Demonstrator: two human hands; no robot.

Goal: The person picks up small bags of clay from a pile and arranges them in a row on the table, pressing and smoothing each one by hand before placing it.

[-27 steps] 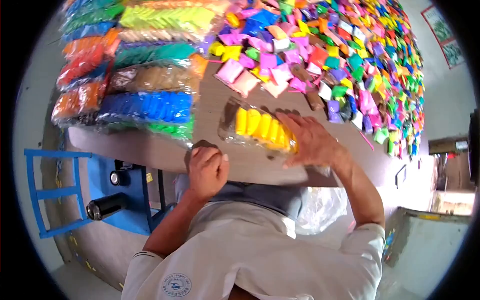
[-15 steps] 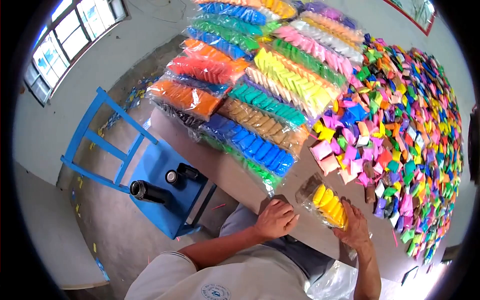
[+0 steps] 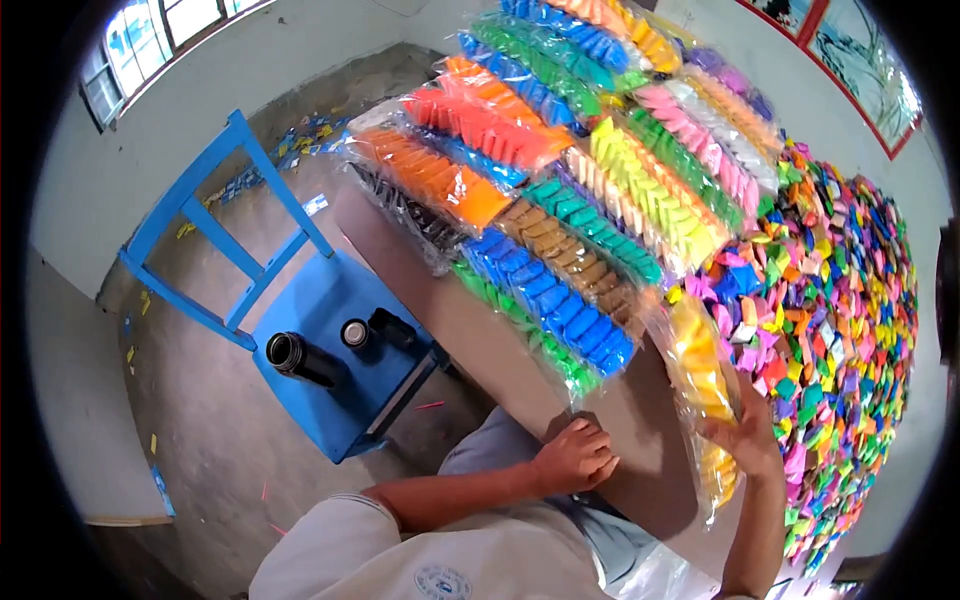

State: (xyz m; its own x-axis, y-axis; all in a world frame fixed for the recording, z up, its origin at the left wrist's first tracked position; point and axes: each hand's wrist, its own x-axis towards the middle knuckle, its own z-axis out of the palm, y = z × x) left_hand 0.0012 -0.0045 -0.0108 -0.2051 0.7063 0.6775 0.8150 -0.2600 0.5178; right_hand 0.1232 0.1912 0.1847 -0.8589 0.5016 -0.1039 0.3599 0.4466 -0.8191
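Observation:
My right hand [image 3: 748,432] grips a long clear plastic bag of yellow packets [image 3: 697,355] and holds it raised over the table, its thumb across the bag. The bag stands nearly upright, and its lower end hangs below the hand. My left hand [image 3: 577,457] rests at the near table edge with its fingers curled in, and nothing shows in them. Just beyond it lie a bag of green packets [image 3: 575,375] and a bag of blue packets [image 3: 550,300], part of a stack of filled bags.
A large heap of loose coloured packets [image 3: 830,330] covers the right side of the brown table [image 3: 480,340]. To the left, a blue chair [image 3: 300,300] holds a black flask [image 3: 300,358] and a cup-like lid [image 3: 354,334]. Scraps lie on the floor behind it.
My right hand has lifted the bag of yellow packets off the table, up and away from me, turning it more upright. My left hand stays curled at the edge. The camera view has shifted.

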